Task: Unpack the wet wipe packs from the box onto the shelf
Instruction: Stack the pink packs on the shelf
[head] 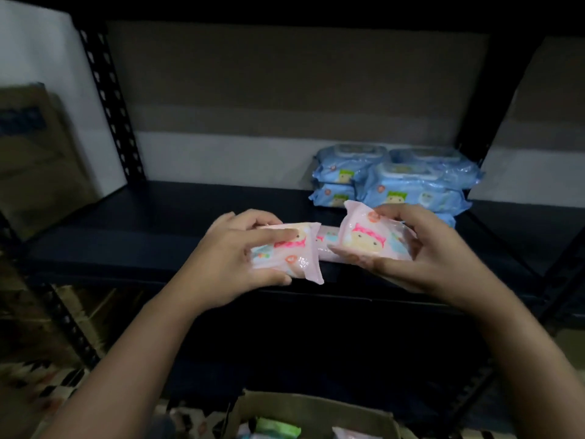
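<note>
My left hand (234, 251) grips a small pink pack (286, 253) of wet wipes, thumb laid across its printed top and the other fingers curled under its lower edge, so the pack lies nearly flat over the front lip of the dark shelf (152, 236). My right hand (421, 248) holds a second pink pack (370, 237), tilted up on its left end, with my thumb along the bottom edge and my fingers wrapped over the top and right side (the cartoon face with the pink cap shows toward me). Between my two hands, just behind the packs I hold, a third pink pack (329, 245) lies on the shelf, mostly hidden. Beyond my right hand, farther back on the shelf, stands a stack of blue wet wipe packs (399, 179) in two piles side by side, their flip lids facing up. Below my forearms, close to me, the open cardboard box (316, 407) shows its back flap, with a green pack (278, 427) and a bit of pink inside. Far off to the left of my left hand, a blurred brown carton (34, 153) leans beside the shelf's perforated upright (107, 99).
</note>
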